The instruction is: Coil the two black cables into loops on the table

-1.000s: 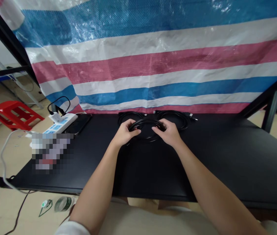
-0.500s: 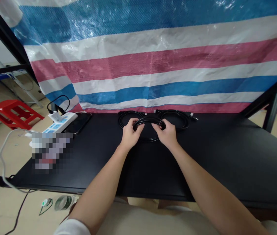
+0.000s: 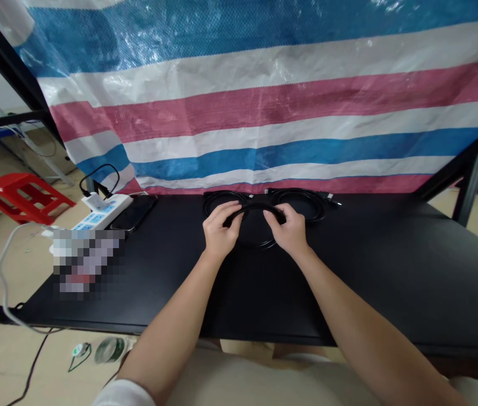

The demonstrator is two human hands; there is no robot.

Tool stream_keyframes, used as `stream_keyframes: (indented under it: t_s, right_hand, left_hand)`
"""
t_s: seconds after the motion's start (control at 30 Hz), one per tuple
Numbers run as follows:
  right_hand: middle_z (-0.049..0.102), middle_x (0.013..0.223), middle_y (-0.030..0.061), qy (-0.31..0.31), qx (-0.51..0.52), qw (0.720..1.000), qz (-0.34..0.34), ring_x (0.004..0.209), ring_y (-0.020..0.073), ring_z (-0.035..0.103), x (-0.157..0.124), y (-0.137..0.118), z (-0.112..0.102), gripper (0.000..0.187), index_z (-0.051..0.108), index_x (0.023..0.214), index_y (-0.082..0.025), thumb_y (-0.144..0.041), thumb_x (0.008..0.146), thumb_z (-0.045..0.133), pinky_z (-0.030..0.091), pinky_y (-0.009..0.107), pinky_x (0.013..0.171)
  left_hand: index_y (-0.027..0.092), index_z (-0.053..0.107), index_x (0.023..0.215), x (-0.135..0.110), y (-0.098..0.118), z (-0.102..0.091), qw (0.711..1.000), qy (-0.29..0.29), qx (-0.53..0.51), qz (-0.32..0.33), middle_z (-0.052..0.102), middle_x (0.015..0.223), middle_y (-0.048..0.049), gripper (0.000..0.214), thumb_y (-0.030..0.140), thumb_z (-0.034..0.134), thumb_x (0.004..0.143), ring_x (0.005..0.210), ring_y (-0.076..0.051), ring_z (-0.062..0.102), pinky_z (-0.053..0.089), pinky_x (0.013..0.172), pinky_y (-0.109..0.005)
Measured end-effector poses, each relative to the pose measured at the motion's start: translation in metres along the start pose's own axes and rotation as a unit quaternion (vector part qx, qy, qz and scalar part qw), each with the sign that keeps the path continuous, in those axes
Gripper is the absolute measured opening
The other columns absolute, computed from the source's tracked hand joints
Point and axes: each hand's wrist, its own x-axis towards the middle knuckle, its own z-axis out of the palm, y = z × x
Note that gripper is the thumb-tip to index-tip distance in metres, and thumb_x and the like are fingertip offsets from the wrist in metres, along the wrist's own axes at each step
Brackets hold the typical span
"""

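A coil of black cable (image 3: 258,206) is raised at its far side above the black table, with its near loop (image 3: 266,245) low over the tabletop. My left hand (image 3: 221,228) grips the left of the coil between thumb and fingers. Closed on the right of the same coil is my right hand (image 3: 288,228). Behind my hands lie two more coiled black cables, one at the left (image 3: 224,198) and one at the right (image 3: 302,203) with a metal-tipped plug (image 3: 335,202) at its end. The held cable's ends are hidden.
On the left of the black table (image 3: 391,270) are a white power strip (image 3: 106,214) with plugs, a dark phone (image 3: 134,214) and a blurred-out item (image 3: 91,262). A striped tarp (image 3: 264,113) hangs behind. A red stool (image 3: 23,194) stands on the floor.
My left hand has shifted slightly left along the coil and its fingers have straightened a little. The right hand has barely moved. The two coils behind stay put.
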Motion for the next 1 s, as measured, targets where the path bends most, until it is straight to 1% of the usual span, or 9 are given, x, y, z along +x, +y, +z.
stream_keyframes:
  t_s: [0.17,0.27,0.37,0.5,0.6,0.67,0.73,0.83,1.0]
  right_hand:
    - [0.062,0.062,0.0017,-0.022,-0.035,0.999,-0.032,0.056,0.0175,0.058,-0.002,0.003,-0.003,0.025,0.057,0.074,-0.024,-0.048,0.080,0.051,0.048,0.030,0.058]
    - [0.067,0.070,0.0045,-0.042,-0.044,0.997,-0.037,0.063,0.0203,0.062,-0.001,0.003,-0.004,0.024,0.060,0.079,-0.024,-0.046,0.082,0.049,0.050,0.033,0.064]
    - [0.069,0.075,0.0054,-0.070,-0.033,0.996,-0.036,0.068,0.0214,0.065,0.001,0.004,-0.005,0.024,0.062,0.085,-0.024,-0.043,0.083,0.049,0.051,0.034,0.067]
    - [0.066,0.068,0.0027,-0.144,0.007,0.990,-0.008,0.060,0.0185,0.062,0.005,0.004,-0.011,0.027,0.063,0.093,-0.023,-0.043,0.082,0.049,0.049,0.032,0.060]
    - [0.061,0.060,0.0001,-0.197,0.046,0.979,0.018,0.051,0.0154,0.057,0.009,0.002,-0.016,0.027,0.062,0.086,-0.021,-0.045,0.081,0.049,0.046,0.029,0.054]
    - [0.059,0.056,-0.0005,-0.212,0.050,0.975,0.028,0.049,0.0145,0.055,0.010,0.001,-0.018,0.028,0.058,0.077,-0.021,-0.046,0.082,0.048,0.045,0.028,0.052]
    - [0.057,0.053,-0.0008,-0.202,0.026,0.979,0.030,0.049,0.0150,0.055,0.010,0.003,-0.016,0.029,0.055,0.070,-0.022,-0.047,0.083,0.047,0.044,0.028,0.053]
    - [0.057,0.052,0.0000,-0.148,-0.037,0.988,0.017,0.052,0.0178,0.058,0.007,0.008,-0.011,0.029,0.052,0.068,-0.024,-0.049,0.082,0.048,0.044,0.029,0.056]
    - [0.064,0.062,0.0047,-0.066,-0.075,0.995,-0.030,0.059,0.0215,0.062,0.002,0.012,-0.007,0.030,0.055,0.069,-0.025,-0.052,0.081,0.049,0.046,0.032,0.059]
  left_hand:
    - [0.018,0.055,0.074,0.005,0.010,-0.002,0.977,-0.080,-0.106,-0.169,0.070,0.087,-0.0063,0.007,0.019,0.062,0.074,0.078,-0.017,0.067,0.055,0.072,-0.032]
    - [0.019,0.044,0.067,0.006,0.011,-0.004,0.965,-0.114,-0.128,-0.199,0.068,0.092,-0.0075,0.015,0.019,0.058,0.074,0.075,-0.016,0.066,0.055,0.069,-0.032]
    - [0.019,0.043,0.067,0.006,0.008,-0.006,0.977,-0.122,-0.094,-0.147,0.068,0.100,-0.0089,0.014,0.015,0.053,0.077,0.078,-0.016,0.066,0.055,0.067,-0.031]
    - [0.018,0.058,0.082,0.006,0.001,-0.012,0.985,-0.162,-0.053,-0.034,0.063,0.115,-0.0110,0.014,0.012,0.045,0.083,0.080,-0.015,0.065,0.055,0.062,-0.027]
    - [0.021,0.064,0.101,0.008,-0.007,-0.016,0.978,-0.201,-0.038,0.026,0.059,0.122,-0.0110,0.030,0.010,0.040,0.087,0.081,-0.013,0.065,0.055,0.062,-0.026]
    - [0.024,0.064,0.110,0.009,-0.012,-0.017,0.975,-0.212,-0.025,0.057,0.057,0.125,-0.0105,0.037,0.009,0.037,0.088,0.084,-0.013,0.064,0.056,0.067,-0.027]
    - [0.027,0.062,0.116,0.009,-0.015,-0.017,0.974,-0.216,-0.009,0.073,0.056,0.126,-0.0104,0.040,0.010,0.038,0.089,0.090,-0.014,0.064,0.056,0.075,-0.030]
    - [0.027,0.059,0.122,0.008,-0.015,-0.016,0.971,-0.227,0.014,0.068,0.057,0.124,-0.0102,0.038,0.014,0.043,0.090,0.102,-0.018,0.062,0.054,0.086,-0.034]
    - [0.025,0.049,0.132,0.005,-0.011,-0.015,0.972,-0.224,0.027,0.061,0.062,0.116,-0.0094,0.049,0.008,0.039,0.088,0.105,-0.017,0.061,0.053,0.089,-0.032]
